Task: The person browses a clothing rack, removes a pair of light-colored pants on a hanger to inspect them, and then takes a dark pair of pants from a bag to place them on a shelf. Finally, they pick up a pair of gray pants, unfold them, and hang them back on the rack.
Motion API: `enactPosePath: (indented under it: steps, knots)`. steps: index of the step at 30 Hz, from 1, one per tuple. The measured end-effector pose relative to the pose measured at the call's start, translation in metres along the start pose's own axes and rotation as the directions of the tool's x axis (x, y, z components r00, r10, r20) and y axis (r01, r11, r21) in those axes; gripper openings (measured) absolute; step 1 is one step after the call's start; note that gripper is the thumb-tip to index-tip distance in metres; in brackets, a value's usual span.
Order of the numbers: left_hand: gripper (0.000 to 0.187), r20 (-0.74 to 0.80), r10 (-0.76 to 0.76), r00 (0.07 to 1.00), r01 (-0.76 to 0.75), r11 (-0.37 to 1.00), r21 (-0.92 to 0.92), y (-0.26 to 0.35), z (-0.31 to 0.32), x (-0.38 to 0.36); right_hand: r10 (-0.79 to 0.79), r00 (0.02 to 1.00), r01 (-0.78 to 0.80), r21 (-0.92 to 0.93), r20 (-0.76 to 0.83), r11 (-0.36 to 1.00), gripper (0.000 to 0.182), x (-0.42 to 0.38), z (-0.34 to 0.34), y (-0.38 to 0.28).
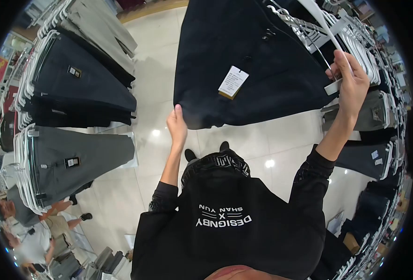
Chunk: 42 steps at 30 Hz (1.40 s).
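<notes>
A large dark garment [206, 56] is spread out at the top centre, with a white and tan tag [233, 82] hanging on its front. My left hand [177, 125] pinches the garment's lower left corner, thumb on top. At the garment's right edge, my right hand [351, 77] has its fingers closed round a white hanger [325, 28], near the hanger's clip [332, 87]. Part of the right fingers is hidden behind the hanger.
Racks of trousers on white hangers stand at left, with grey trousers [80, 154] and dark trousers [89, 70]. More hangers [363, 51] crowd the upper right. Two people [33, 240] are at lower left. Tiled floor [150, 84] lies between the racks.
</notes>
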<state>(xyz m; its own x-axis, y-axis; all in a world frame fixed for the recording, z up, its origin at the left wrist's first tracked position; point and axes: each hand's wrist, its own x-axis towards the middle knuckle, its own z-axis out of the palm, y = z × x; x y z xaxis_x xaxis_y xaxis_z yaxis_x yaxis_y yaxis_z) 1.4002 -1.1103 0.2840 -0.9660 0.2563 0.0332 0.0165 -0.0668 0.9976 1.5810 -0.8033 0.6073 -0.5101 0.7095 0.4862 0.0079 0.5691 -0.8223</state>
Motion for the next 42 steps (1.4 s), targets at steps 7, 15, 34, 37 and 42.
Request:
enactPosePath:
  steps: [7,15,34,37,42]
  knots:
    - [0.044,0.465,0.121,0.877,-0.375,0.778,0.504,0.019,0.07,-0.086,-0.176,0.984,0.179,0.106,-0.031,0.978,0.022,0.008,-0.012,0.019]
    - [0.042,0.614,0.344,0.71,-0.669,0.604,0.434,0.085,0.14,-0.112,-0.201,0.979,0.201,0.0,-0.018,0.98,0.026,0.016,-0.025,0.035]
    - [0.028,0.512,-0.278,0.813,-0.135,0.766,0.629,-0.062,-0.02,-0.104,-0.141,0.959,0.173,-0.117,0.244,0.978,0.026,-0.081,-0.073,0.022]
    - [0.019,0.486,-0.435,0.758,-0.077,0.68,0.729,-0.093,-0.061,-0.096,-0.112,0.953,0.175,-0.21,0.282,0.962,0.021,-0.117,-0.084,0.016]
    - [0.014,0.498,-0.399,0.77,-0.023,0.763,0.646,-0.106,-0.066,-0.073,0.013,0.972,0.077,-0.368,0.237,0.927,0.014,-0.171,-0.11,0.008]
